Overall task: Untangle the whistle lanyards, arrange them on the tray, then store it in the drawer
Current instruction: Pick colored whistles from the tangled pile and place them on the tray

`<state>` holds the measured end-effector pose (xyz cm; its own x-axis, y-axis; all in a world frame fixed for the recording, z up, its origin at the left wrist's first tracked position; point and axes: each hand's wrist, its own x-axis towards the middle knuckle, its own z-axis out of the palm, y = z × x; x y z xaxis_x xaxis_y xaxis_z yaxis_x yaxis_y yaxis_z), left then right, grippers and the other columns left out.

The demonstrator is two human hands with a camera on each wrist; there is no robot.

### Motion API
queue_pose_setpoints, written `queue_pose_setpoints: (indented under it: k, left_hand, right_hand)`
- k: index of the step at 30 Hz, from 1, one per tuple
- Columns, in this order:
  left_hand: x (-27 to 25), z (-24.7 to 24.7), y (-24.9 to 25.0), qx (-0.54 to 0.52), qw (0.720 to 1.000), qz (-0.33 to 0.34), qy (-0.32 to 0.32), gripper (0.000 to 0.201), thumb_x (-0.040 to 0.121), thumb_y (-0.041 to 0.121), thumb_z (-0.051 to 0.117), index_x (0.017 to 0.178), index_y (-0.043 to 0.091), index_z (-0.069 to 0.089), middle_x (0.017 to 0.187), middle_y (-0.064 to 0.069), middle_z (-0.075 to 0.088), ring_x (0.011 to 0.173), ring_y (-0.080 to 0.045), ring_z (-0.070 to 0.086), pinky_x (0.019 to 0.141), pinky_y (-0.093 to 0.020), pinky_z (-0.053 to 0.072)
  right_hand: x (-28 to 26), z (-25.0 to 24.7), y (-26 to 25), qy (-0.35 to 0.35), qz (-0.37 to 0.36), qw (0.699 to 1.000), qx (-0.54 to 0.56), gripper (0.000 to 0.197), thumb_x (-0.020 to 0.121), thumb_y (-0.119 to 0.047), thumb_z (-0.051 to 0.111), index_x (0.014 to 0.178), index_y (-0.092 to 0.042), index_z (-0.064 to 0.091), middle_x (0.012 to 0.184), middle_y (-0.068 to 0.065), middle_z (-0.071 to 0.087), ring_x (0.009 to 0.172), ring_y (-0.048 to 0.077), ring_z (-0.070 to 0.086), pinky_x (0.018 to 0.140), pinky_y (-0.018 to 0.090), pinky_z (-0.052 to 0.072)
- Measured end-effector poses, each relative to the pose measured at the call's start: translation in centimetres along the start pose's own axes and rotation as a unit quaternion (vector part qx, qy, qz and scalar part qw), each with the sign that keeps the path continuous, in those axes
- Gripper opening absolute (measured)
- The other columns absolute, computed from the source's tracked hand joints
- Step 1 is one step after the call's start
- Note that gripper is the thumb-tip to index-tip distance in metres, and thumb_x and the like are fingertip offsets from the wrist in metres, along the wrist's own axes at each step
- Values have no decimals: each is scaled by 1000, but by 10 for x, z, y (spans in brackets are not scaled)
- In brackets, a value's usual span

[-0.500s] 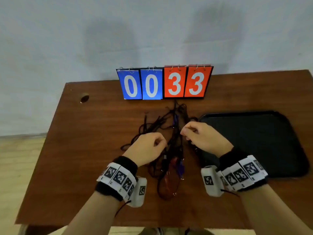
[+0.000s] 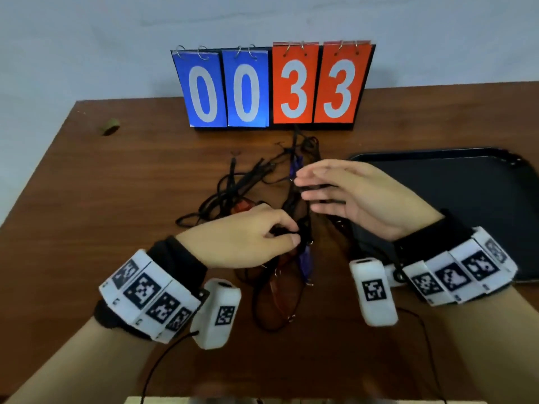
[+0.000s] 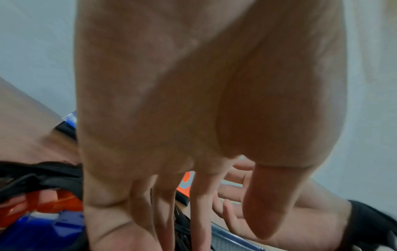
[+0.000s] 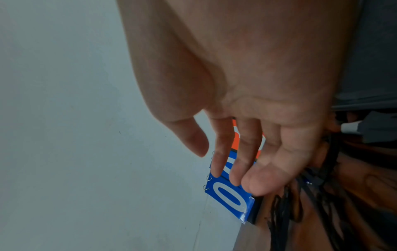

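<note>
A tangle of black whistle lanyards (image 2: 233, 182) lies mid-table, with an orange whistle (image 2: 242, 206), a purple whistle (image 2: 306, 259) and a reddish one (image 2: 281, 288) among the cords. My left hand (image 2: 291, 233) pinches a black cord between thumb and forefinger at the near side of the tangle. Just beyond it my right hand (image 2: 303, 185) hovers with straight, spread fingers, holding nothing; the right wrist view shows its fingers (image 4: 236, 169) bare above the cords (image 4: 300, 212). In the left wrist view, orange (image 3: 53, 202) and blue (image 3: 43, 227) whistles sit beside my palm. The black tray (image 2: 423, 153) lies to the right, with nothing on the part I see.
A flip scoreboard (image 2: 271, 88) reading 0033 stands at the table's back edge, right behind the tangle. A small round grommet (image 2: 110, 126) sits near the back left corner. The wall rises behind the wooden table (image 2: 116, 199).
My right hand has let go of the cord and spread its fingers. My left hand has shifted right to pinch a cord. My head has come closer to the table.
</note>
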<state>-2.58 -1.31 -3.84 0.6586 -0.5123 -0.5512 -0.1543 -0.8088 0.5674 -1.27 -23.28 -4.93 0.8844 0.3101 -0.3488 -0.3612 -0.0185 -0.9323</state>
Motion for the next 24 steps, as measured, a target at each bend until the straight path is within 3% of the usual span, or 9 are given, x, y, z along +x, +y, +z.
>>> queue_pose_setpoints:
  k: [5, 8, 10, 14, 19, 22, 24]
  left_hand:
    - [5, 11, -2, 87, 996, 12, -10, 35, 100, 60, 46, 130, 45, 58, 126, 14, 49, 110, -4, 58, 103, -32, 46]
    - [4, 16, 6, 146, 989, 37, -6, 36, 102, 56, 46, 135, 46, 56, 134, 17, 54, 116, -3, 58, 96, -20, 43]
    - [1, 22, 12, 194, 980, 33, -17, 36, 102, 56, 45, 136, 48, 56, 135, 19, 56, 120, -4, 56, 97, -19, 41]
    - [7, 28, 16, 253, 967, 15, -29, 38, 102, 55, 47, 134, 40, 61, 133, 4, 66, 123, -21, 61, 111, -43, 45]
    - [-5, 37, 27, 244, 969, -32, -3, 33, 104, 40, 53, 135, 34, 62, 133, 3, 64, 119, -22, 61, 104, -39, 53]
    - [-6, 36, 19, 260, 964, -31, 44, 31, 104, 37, 53, 132, 34, 66, 130, 10, 66, 119, -13, 60, 112, -39, 45]
    - [-8, 37, 14, 233, 970, -14, 61, 30, 104, 34, 53, 130, 33, 69, 125, 16, 67, 113, -5, 60, 111, -33, 41]
  right_hand:
    - [5, -2, 9, 1, -34, 999, -16, 27, 103, -26, 52, 118, -13, 71, 120, 4, 73, 115, 23, 67, 97, 36, 54]
    - [4, 2, 13, -15, -58, 998, -21, 28, 101, -28, 57, 120, -12, 70, 121, 5, 73, 110, 20, 70, 93, 32, 56]
    - [-2, 5, 16, -22, -85, 995, -36, 30, 98, -30, 61, 120, -12, 70, 121, 5, 73, 107, 18, 70, 90, 31, 56]
    - [-19, 9, 20, -29, -134, 990, -36, 29, 97, -31, 63, 118, -12, 70, 121, 5, 73, 104, 17, 71, 90, 31, 56]
    - [-51, 15, 18, -29, -129, 991, 23, 25, 96, -28, 64, 116, -14, 70, 117, 5, 72, 99, 17, 70, 84, 30, 56]
    - [-53, 9, 19, -17, -122, 992, 28, 28, 94, -28, 65, 117, -12, 71, 114, 5, 72, 93, 16, 70, 81, 29, 57]
    - [-50, 7, 17, -13, -122, 992, 26, 30, 94, -29, 65, 119, -11, 70, 112, 5, 72, 92, 15, 69, 81, 28, 56]
